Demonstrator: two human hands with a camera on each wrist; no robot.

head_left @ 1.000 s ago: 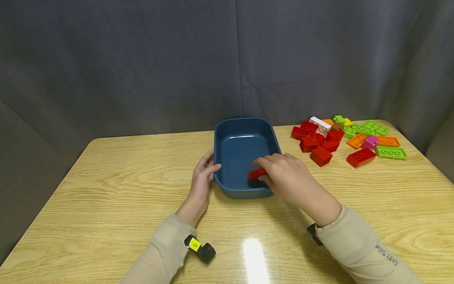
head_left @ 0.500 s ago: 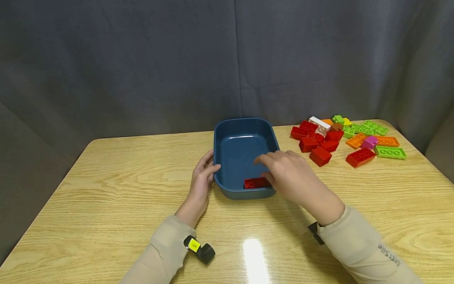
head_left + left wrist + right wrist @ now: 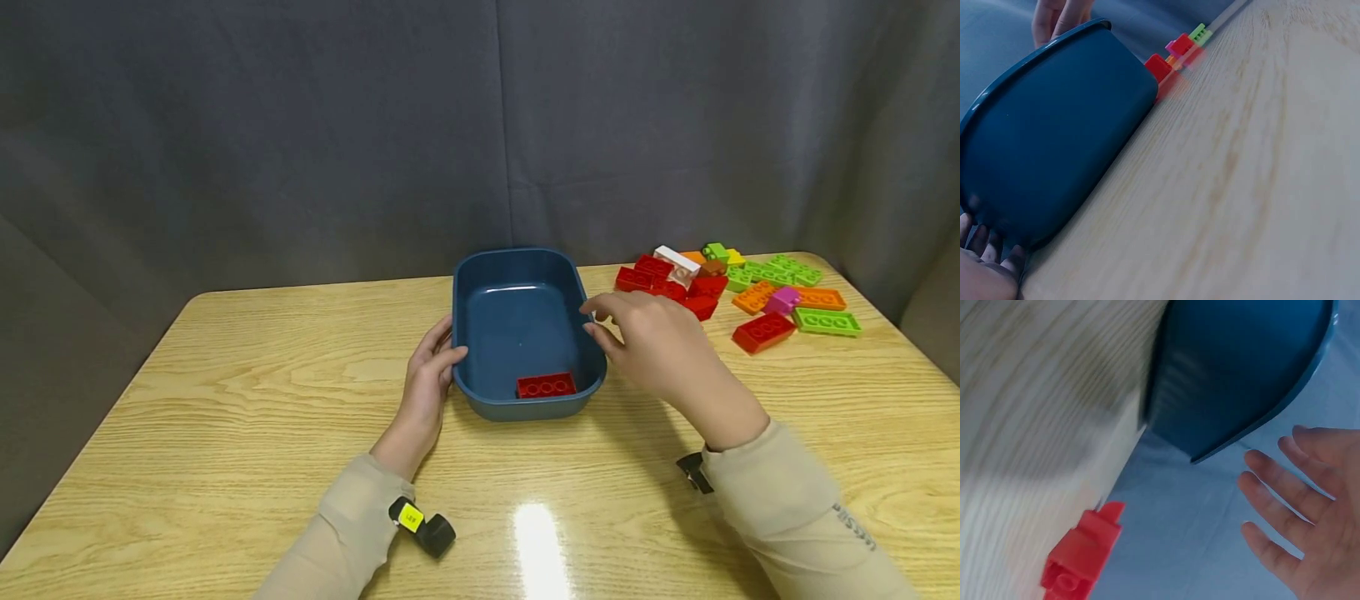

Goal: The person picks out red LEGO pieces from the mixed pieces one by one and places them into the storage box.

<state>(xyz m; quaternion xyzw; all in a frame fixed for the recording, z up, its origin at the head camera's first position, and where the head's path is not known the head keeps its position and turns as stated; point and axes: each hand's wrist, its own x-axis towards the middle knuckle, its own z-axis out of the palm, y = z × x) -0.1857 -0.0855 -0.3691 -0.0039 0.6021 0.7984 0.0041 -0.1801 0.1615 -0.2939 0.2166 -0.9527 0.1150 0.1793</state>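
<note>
On the wood-grained desk point(image 3: 262, 433), a red brick point(image 3: 546, 386) lies hollow side up inside the near end of a blue bin point(image 3: 536, 410). The left hand point(image 3: 426, 387) grips the bin's left wall, thumb at the rim and fingers against the outside. The right hand point(image 3: 660, 342), its fingers loosely bent and holding nothing, is by the right rim. Farther right lie a second red brick point(image 3: 763, 333), a green plate point(image 3: 827, 323), a pink brick point(image 3: 782, 301) and, beyond, clustered red bricks point(image 3: 633, 279) and a white brick point(image 3: 675, 261); a dark curtain point(image 3: 337, 142) hangs behind.
</note>
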